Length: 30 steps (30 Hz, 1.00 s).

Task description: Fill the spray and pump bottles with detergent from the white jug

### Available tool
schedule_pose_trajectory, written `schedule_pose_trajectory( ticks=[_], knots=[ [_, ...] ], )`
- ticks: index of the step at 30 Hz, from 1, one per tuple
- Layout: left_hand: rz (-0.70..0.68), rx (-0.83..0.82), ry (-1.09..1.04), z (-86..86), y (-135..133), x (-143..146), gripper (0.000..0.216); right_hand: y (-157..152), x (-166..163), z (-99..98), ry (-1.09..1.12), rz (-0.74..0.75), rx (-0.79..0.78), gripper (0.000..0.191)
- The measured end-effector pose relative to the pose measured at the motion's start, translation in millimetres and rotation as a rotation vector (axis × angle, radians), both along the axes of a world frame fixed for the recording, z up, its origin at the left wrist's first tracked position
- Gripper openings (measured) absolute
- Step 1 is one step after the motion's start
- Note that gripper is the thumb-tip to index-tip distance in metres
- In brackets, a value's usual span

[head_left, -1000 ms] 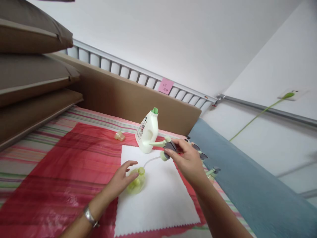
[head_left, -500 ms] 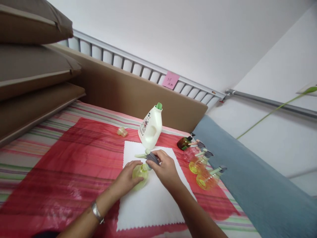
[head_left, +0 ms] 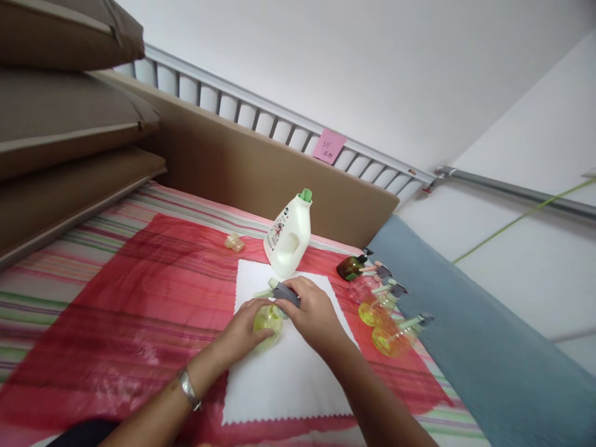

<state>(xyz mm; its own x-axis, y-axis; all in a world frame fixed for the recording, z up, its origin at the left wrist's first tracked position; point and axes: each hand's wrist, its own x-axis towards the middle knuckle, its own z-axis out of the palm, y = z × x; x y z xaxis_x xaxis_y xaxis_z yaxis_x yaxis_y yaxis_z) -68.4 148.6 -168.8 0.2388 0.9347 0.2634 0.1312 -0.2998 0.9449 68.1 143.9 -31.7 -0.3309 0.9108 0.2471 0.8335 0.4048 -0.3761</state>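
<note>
Over the white sheet (head_left: pixel 288 385), the right hand (head_left: pixel 316 313) has its fingers clamped on the grey spray head (head_left: pixel 285 293) at the neck of the yellow-green bottle (head_left: pixel 269 321); the left hand (head_left: pixel 242 329) curls its fingers around that bottle's body. Beyond stands a white jug (head_left: pixel 291 239), between a small cap (head_left: pixel 234 242) and several dispenser bottles (head_left: pixel 386 340).
</note>
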Motion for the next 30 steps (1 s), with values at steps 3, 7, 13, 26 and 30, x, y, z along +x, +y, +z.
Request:
schedule_pose_trajectory(
  ticks=[3,7,13,26,30],
  knots=[
    [0.009,-0.002,-0.001,-2.3,0,1,0.047,5,-4,-3.7,-0.037,-0.005,-0.039,0.012],
    [0.004,-0.006,0.005,-3.4,-1,1,0.047,11,-4,-12.3,-0.006,-0.039,-0.048,0.01],
    [0.008,-0.021,0.009,-3.5,-1,1,0.048,11,-1,-18.5,-0.003,-0.036,-0.035,0.011],
    [-0.013,-0.017,0.025,-3.1,0,0,0.047,10,0,-18.2,-0.035,-0.033,-0.053,0.01],
    [-0.012,-0.026,0.024,-0.2,-1,-1,0.049,10,0,-18.5,-0.065,-0.039,-0.054,0.009]
  ],
)
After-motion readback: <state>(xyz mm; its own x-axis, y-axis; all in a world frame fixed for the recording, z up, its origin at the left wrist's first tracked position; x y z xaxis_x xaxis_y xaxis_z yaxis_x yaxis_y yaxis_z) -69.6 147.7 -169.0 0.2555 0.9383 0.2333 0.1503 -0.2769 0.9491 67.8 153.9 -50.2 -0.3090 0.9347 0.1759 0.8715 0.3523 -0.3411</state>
